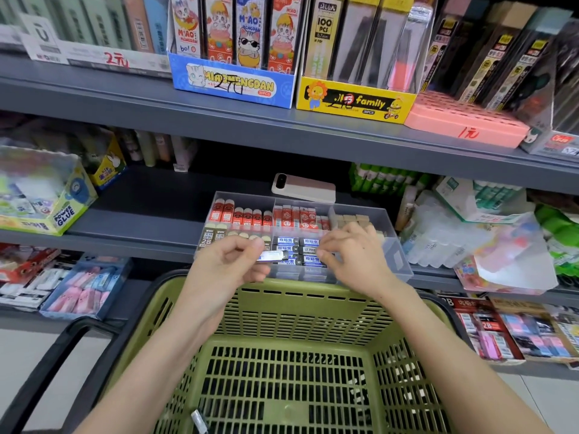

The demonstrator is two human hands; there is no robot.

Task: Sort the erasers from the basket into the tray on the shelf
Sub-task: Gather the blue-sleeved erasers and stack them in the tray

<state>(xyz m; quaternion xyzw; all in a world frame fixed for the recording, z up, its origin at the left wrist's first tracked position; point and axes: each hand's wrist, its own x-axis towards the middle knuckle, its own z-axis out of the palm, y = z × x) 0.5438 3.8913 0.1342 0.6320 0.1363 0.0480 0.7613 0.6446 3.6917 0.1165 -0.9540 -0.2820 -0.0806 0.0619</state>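
DESK: Two hands over a shopping basket. What's the setting, biggest thing first?

PHOTOGRAPHER: Grey steel shelf (150,220) in a stationery aisle, boxed goods on every level. Just below its front edge, an olive-green plastic basket (297,324). On the shelf, at that edge, a clear divided tray (398,255).

DESK: How full is the tray?

PHOTOGRAPHER: Well stocked. Red-sleeved erasers (241,216) fill the back-left and back-centre compartments, tan erasers (351,219) the back right, "2B" erasers (213,238) the front left and blue-sleeved erasers (308,245) the front centre. The front-right compartment looks bare.

DESK: And the hands?

PHOTOGRAPHER: The left hand (228,261) pinches one blue-and-white eraser (272,256) between thumb and fingertips. It is raised just in front of the tray's front-centre compartment, above the basket's far rim. The right hand (354,255) is close by but apart from the left, fingers curled over the blue-sleeved row. Whether it touches the eraser or holds anything, I cannot tell.

DESK: What's done, what's left?

PHOTOGRAPHER: Nearly finished, by my reading. The basket floor shows just one small pale item (199,419) near its front-left corner, likely a last eraser, though it is too blurred to be sure. The blue-and-white eraser is not yet in the tray, and it looks a match for the blue-sleeved row.
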